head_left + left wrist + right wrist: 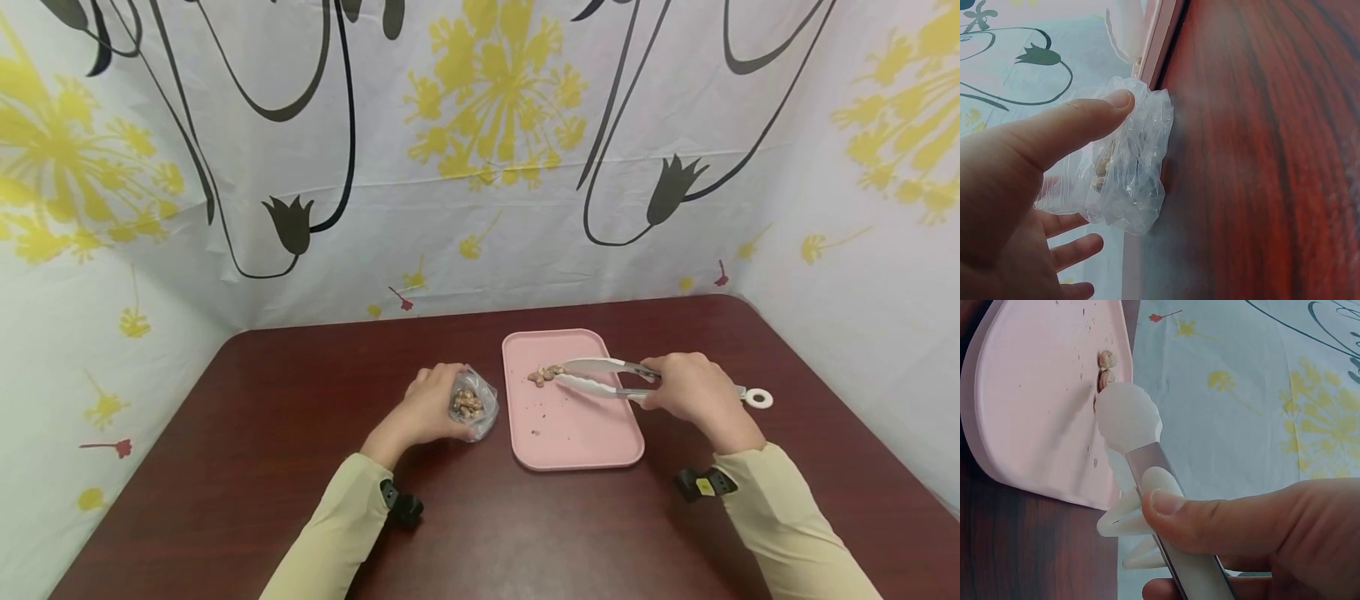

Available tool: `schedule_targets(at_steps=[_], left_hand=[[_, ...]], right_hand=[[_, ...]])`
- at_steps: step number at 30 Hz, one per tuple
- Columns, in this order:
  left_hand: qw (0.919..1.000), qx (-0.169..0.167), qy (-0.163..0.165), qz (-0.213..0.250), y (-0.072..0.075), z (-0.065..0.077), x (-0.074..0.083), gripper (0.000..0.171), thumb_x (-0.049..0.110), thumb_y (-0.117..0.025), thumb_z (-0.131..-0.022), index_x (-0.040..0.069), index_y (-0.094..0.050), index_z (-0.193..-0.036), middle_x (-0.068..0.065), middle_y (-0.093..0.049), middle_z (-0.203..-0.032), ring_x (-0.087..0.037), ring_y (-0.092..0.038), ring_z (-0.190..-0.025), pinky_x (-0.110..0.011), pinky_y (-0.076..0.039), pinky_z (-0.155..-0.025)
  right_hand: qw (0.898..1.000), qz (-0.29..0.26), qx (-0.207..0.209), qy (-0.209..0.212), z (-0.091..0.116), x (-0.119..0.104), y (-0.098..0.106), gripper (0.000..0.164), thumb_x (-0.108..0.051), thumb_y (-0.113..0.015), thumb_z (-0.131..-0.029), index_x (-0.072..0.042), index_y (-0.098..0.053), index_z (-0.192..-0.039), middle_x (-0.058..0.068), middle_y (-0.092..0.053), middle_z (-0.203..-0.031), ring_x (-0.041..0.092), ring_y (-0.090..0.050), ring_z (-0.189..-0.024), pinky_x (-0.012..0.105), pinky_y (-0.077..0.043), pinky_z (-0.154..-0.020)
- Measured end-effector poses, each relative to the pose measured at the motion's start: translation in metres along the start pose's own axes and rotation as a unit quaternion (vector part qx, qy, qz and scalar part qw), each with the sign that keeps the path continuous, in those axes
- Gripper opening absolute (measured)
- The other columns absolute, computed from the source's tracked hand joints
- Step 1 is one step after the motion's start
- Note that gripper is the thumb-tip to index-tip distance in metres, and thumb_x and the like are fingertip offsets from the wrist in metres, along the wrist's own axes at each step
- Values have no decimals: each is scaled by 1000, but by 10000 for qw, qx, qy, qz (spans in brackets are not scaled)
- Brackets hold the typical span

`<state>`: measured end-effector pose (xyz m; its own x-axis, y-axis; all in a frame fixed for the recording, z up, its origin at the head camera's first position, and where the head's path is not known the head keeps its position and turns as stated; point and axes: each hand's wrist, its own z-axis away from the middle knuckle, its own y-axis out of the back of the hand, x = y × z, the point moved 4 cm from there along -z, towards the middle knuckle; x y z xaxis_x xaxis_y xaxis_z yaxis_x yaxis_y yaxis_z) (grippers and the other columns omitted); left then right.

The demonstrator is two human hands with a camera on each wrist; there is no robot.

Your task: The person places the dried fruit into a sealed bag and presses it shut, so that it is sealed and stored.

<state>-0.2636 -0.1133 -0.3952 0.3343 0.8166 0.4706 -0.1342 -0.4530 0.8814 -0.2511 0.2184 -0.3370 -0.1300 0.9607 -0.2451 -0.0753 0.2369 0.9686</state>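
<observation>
My left hand (429,406) holds a clear plastic bag (487,407) upright on the table, thumb on one side and fingers on the other. Inside the bag's open mouth are brown nut-like pieces (468,404). A pink tray (581,437) lies just to the right. My right hand (693,387) grips a pair of tongs (600,365) with white scalloped tips. The tips reach over the tray, spread apart, at a few brown lumps (537,377). In the right wrist view, one tong tip (1129,415) partly covers the lumps; whether it touches them cannot be told.
Dark crumbs (536,432) are scattered on the tray. The reddish-brown wooden table (300,450) extends around it. A patterned white cloth (450,242) hangs along the table's back and sides.
</observation>
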Motion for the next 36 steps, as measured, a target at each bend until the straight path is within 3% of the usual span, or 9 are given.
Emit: schedule_targets(at_steps=[36], left_hand=[[9999, -52, 41, -98, -1, -2, -2, 97, 36, -89, -62, 11, -38, -140, -9, -48, -130, -28, -40, -113, -49, -34, -99]], right_hand=[[9999, -47, 90, -67, -6, 3, -1, 46, -21, -77, -72, -6, -67, -115, 7, -65, -83, 27, -53, -71, 41, -42, -58]])
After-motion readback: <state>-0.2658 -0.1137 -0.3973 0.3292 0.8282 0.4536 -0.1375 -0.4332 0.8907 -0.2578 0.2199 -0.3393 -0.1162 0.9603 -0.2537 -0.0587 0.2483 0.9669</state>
